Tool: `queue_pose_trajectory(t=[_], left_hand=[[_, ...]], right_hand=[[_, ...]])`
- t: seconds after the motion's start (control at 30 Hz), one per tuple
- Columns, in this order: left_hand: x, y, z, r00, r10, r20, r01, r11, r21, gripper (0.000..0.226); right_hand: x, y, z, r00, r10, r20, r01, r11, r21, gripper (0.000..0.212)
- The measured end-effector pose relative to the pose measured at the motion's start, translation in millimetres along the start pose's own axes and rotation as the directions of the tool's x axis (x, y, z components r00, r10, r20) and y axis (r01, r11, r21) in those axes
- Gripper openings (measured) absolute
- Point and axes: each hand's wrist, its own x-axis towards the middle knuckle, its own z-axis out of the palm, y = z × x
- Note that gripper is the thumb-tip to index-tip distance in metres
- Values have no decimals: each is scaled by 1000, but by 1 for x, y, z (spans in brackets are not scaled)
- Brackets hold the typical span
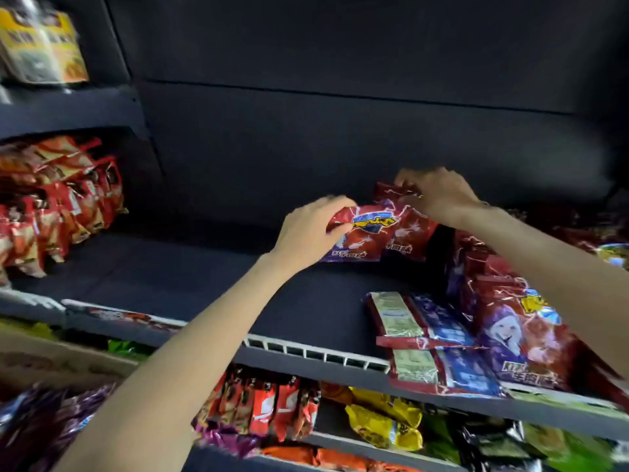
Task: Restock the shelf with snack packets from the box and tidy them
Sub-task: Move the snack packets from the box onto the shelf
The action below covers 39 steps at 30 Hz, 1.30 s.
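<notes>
red snack packet (360,235) with blue-and-yellow logo, held upright at the back of the dark shelf (190,277), top left corner gripped by left hand (308,233). second red packet (406,226) directly behind and to its right, overlapping it, top edge pinched by right hand (439,195). two packets (425,338) lying flat, back side up, silver and blue panels showing, at shelf front edge, the nearer overhanging the rail. upright row of matching red-purple packets (524,332) just beside them at right. cardboard box (58,361) at lower left, blurred.
</notes>
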Motion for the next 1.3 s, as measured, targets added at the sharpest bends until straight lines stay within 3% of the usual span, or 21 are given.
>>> queue_pose_trajectory(t=[0.17,0.37,0.43,0.53,0.67,0.83,0.97,1.07,1.13,1.2,1.3], left_hand=[[30,19,53,995,15,99,-14,1000,-10,36],[53,30,99,986,-37,165,38,999,-3,40],[61,31,110,979,-80,186,83,996,-9,42],[72,30,121,975,-102,200,103,995,6,47],[76,30,119,985,-105,137,73,973,218,66],[46,21,83,998,-45,-52,56,972,228,42],[-12,8,25,1000,-18,-15,20,983,183,17],[-63,-6,-27,989,-114,89,91,970,227,14],[-101,-20,-58,973,-182,143,136,950,281,13],[-141,-37,-88,976,-191,107,150,939,310,11],[-207,-66,-126,996,-87,20,76,941,328,12]], right_hand=[[19,40,19,999,-26,48,25,999,31,22],[13,67,12,1000,20,-18,-14,963,269,15],[1,67,7,1000,7,-22,-2,973,231,16],[-18,63,7,996,-2,87,-3,999,53,23],[-32,52,13,989,23,144,-1,988,-155,35],[-46,11,14,997,-62,53,73,970,-231,33],[-54,-52,16,980,-196,-47,188,972,-141,29],[-66,-106,25,931,-312,-189,285,946,-156,17],[-77,-144,35,893,-344,-291,297,935,-193,20],[-88,-182,50,870,-362,-336,307,929,-205,25],[-102,-234,82,822,-405,-401,405,910,-89,22]])
